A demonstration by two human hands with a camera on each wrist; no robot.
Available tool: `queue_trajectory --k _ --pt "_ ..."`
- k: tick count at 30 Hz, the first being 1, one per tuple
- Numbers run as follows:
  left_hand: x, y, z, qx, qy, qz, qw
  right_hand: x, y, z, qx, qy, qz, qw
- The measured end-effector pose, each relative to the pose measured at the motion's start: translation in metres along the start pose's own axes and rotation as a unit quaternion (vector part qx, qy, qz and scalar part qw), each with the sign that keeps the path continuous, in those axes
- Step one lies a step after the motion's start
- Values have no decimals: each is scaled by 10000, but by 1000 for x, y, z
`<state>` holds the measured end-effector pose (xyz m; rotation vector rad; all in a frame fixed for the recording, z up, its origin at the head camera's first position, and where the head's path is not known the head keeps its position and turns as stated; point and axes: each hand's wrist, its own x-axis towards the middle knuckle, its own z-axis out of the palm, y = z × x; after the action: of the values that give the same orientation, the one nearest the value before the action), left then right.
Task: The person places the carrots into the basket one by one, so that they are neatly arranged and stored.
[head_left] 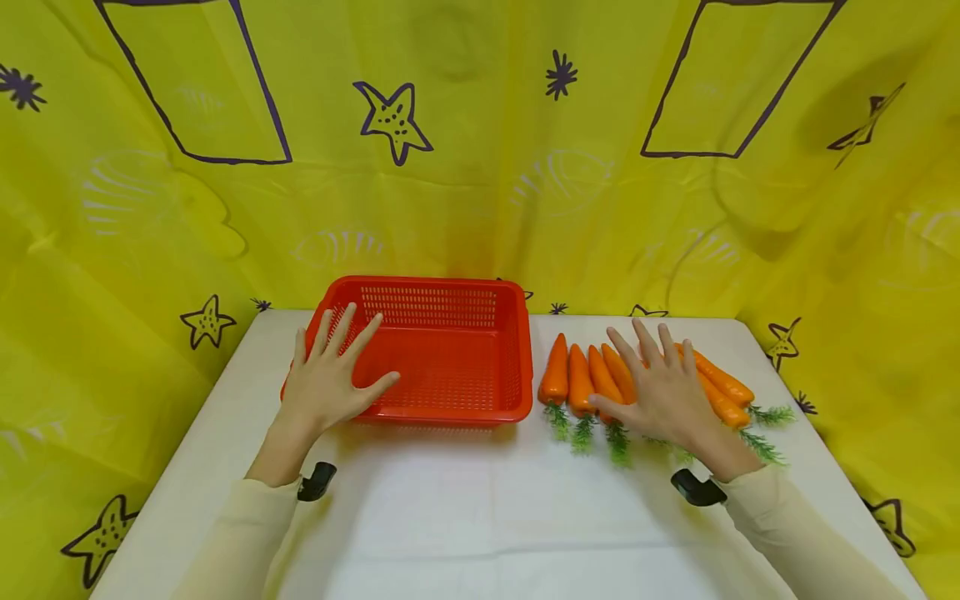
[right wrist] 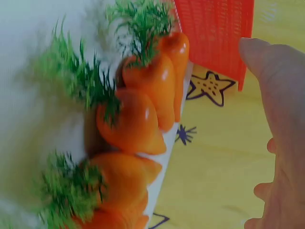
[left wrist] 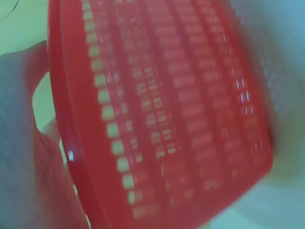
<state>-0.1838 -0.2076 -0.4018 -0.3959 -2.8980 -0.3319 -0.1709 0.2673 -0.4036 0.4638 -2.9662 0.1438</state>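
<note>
My left hand (head_left: 324, 387) is spread out over the left end of a red plastic basket (head_left: 525, 367), fingers straight and holding nothing. The basket has slotted sides and nothing lies inside it. In the left wrist view its slotted side wall (left wrist: 143, 109) fills most of the picture, with the hand at the left edge. My right hand (head_left: 666, 396), fingers splayed, hovers above a row of orange carrots (head_left: 555, 371) with green leafy tops, hiding the middle ones. The right wrist view shows several carrots (right wrist: 128, 119) side by side beneath the hand (right wrist: 286, 119).
A white table (head_left: 450, 517) carries the basket at left and the carrots at right, their leafy tops (head_left: 618, 442) mostly toward me. A yellow curtain (head_left: 465, 200) with starfish drawings hangs along the back and both sides. Black wrist straps (head_left: 697, 487) show at the cuffs.
</note>
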Motion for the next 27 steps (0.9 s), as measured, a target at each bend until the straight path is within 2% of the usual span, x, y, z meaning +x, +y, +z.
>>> queue_trajectory --k 3,7,11,14,20,27 --pt "1 -13 -7 -154 -31 18 9999 1 8 -3 -21 18 -55 10000" --pt "1 -30 -14 -523 -98 132 9985 0 20 -5 -19 -181 -51 9998" --pt "0 -48 -19 -971 -27 336 9947 -1 36 -2 -12 -265 -108 9996" --pt "0 -59 -21 -1298 -57 378 9908 -3 49 -1 47 -274 -118 9995" --pt "-4 -77 -22 -2105 -310 133 9770 -3 79 -6 325 -393 -119 9986" --pt "-9 -92 -27 -2852 -521 -166 9569 5 119 -12 1331 -862 60 9873"
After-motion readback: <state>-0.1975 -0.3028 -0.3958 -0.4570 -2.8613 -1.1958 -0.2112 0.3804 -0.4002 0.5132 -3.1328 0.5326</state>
